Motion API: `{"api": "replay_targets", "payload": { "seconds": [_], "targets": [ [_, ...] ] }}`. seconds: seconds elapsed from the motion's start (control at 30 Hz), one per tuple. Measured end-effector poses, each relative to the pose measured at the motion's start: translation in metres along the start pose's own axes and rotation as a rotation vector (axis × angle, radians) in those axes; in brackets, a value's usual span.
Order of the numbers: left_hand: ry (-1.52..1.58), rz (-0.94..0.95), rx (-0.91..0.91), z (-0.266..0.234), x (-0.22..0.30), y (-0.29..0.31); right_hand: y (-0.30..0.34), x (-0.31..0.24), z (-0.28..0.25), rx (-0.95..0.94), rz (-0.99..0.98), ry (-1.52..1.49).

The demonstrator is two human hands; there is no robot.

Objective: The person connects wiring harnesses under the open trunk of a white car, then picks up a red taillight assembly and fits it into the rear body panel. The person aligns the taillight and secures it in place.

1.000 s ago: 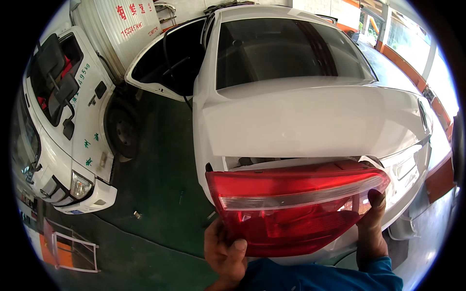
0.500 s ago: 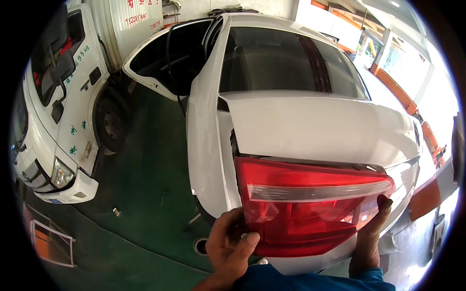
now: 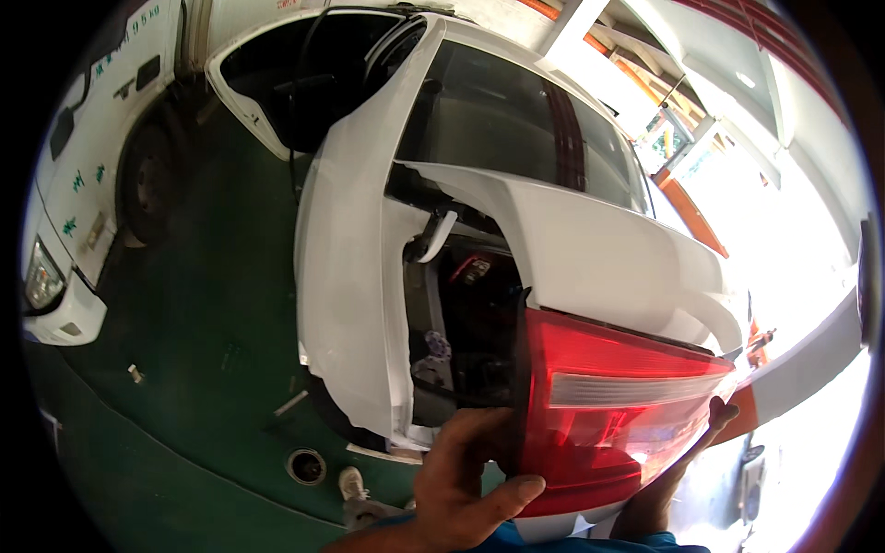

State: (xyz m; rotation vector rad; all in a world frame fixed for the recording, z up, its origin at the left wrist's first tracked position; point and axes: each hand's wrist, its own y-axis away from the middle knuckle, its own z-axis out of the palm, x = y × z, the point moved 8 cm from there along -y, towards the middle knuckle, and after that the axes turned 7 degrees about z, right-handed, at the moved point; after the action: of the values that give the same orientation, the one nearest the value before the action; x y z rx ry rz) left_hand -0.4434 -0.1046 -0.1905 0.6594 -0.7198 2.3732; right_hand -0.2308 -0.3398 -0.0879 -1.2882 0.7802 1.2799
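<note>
A red tail light (image 3: pixel 599 461) with a clear band across it is held up in front of me at the rear of a white car (image 3: pixel 346 267). My left hand (image 3: pixel 470 484) is closed on its left edge, the thumb on the red lens and the fingers behind. At its right end my right hand (image 3: pixel 705 438) grips the edge, with most of its fingers hidden. Left of the light, the car's open rear corner shows a dark trunk space (image 3: pixel 475 323) with several loose items inside. The trunk lid (image 3: pixel 608 240) is behind the light.
A white truck (image 3: pixel 83 194) stands to the left. The car's side door (image 3: pixel 277 88) hangs open at the far left. On the green floor (image 3: pixel 203 323) are a round metal-rimmed piece (image 3: pixel 306 466), small scraps and a thin line. My shoe (image 3: pixel 351 483) shows near the bumper.
Both hands have carried the tail light to the right, baring the trunk opening at the car's left rear corner. The view has shifted and tilted, and a shoe now shows below.
</note>
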Motion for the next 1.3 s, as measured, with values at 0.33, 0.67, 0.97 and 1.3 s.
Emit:
{"api": "replay_targets", "payload": {
  "seconds": [0.33, 0.67, 0.97, 1.3],
  "targets": [
    [-0.038, 0.176, -0.145, 0.006, -0.009, -0.029, -0.036, -0.02, 0.022, -0.054, -0.085, 0.058],
    [0.21, 0.4, -0.26, 0.033, 0.016, -0.095, -0.078, -0.081, 0.044, -0.135, -0.12, 0.128],
    [-0.508, 1.469, -0.265, 0.042, 0.098, -0.206, -0.107, -0.134, 0.074, -0.223, -0.122, 0.141],
    [-0.778, 1.628, -0.568, 0.068, 0.127, -0.197, -0.107, -0.143, 0.097, -0.272, -0.118, 0.114]
  ]
}}
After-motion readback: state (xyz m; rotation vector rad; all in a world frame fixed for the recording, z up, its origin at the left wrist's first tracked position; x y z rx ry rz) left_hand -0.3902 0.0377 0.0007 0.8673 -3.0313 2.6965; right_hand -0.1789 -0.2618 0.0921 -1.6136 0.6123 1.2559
